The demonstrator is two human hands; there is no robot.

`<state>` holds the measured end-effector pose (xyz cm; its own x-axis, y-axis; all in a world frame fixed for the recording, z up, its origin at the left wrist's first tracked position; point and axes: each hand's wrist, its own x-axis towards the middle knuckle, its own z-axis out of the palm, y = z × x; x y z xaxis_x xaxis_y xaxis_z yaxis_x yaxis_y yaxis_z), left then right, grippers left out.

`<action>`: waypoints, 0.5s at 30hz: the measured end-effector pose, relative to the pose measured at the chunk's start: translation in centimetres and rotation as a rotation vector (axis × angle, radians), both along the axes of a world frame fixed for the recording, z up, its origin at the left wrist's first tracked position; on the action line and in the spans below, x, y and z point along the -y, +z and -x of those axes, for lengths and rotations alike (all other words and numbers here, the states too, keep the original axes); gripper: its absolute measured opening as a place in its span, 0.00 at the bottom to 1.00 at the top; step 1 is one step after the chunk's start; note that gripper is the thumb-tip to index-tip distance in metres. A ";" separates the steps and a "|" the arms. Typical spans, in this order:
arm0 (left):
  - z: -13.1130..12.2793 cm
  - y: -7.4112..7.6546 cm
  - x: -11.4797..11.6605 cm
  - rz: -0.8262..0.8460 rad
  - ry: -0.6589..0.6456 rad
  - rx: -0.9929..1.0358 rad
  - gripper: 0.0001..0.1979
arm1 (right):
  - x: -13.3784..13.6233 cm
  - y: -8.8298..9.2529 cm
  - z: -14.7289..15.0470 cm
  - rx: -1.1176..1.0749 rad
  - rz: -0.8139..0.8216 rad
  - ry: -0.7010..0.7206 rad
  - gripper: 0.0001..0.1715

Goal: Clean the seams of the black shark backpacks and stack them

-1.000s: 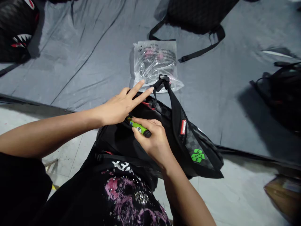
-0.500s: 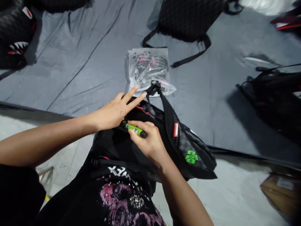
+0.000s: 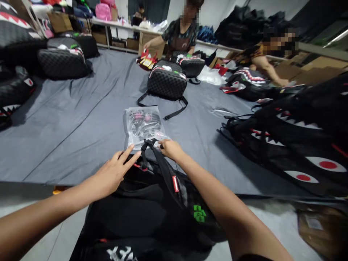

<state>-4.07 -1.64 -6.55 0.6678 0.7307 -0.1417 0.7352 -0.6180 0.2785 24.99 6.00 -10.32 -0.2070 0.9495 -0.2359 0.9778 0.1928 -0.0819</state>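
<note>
A black fabric backpack with green patches (image 3: 146, 214) is resting at the near edge of the grey-cloth-covered worktop (image 3: 73, 148); its inside is not showing. The left hand (image 3: 116, 172) is resting at its top, two fingers spread wide, the others hidden. The right hand (image 3: 171, 149) is resting curled beside the black webbing strap (image 3: 161, 163); its grip cannot be told. If the backpack slipped, that strap could be dragging the clear plastic bag (image 3: 144, 125), which is holding dark, pink-marked contents.
</note>
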 end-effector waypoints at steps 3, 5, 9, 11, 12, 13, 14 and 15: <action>-0.2 0.0 0.0 0.010 0.007 -0.024 0.59 | -2.9 -2.2 1.8 0.043 0.002 0.066 0.20; -0.2 0.0 -0.1 0.013 0.008 -0.026 0.59 | -3.6 -3.1 2.8 0.071 -0.011 0.095 0.23; -0.2 -0.3 -0.4 0.010 0.007 -0.005 0.58 | -3.6 -3.9 3.0 0.112 0.000 0.148 0.21; -0.2 -0.5 -0.4 0.008 0.003 -0.004 0.59 | -3.2 -4.0 2.7 0.129 0.002 0.160 0.22; -0.1 -0.6 -0.4 0.003 0.000 -0.004 0.59 | -3.0 -3.9 2.6 0.135 0.000 0.161 0.23; -0.1 -0.7 -0.4 -0.007 -0.003 -0.005 0.59 | -2.8 -3.8 2.5 0.138 -0.002 0.159 0.23; -0.1 -0.7 -0.4 -0.021 -0.003 -0.003 0.59 | -2.6 -3.6 2.5 0.137 -0.003 0.157 0.22; -0.1 -0.7 -0.4 -0.034 -0.002 -0.001 0.59 | -2.6 -3.4 2.5 0.131 -0.002 0.153 0.20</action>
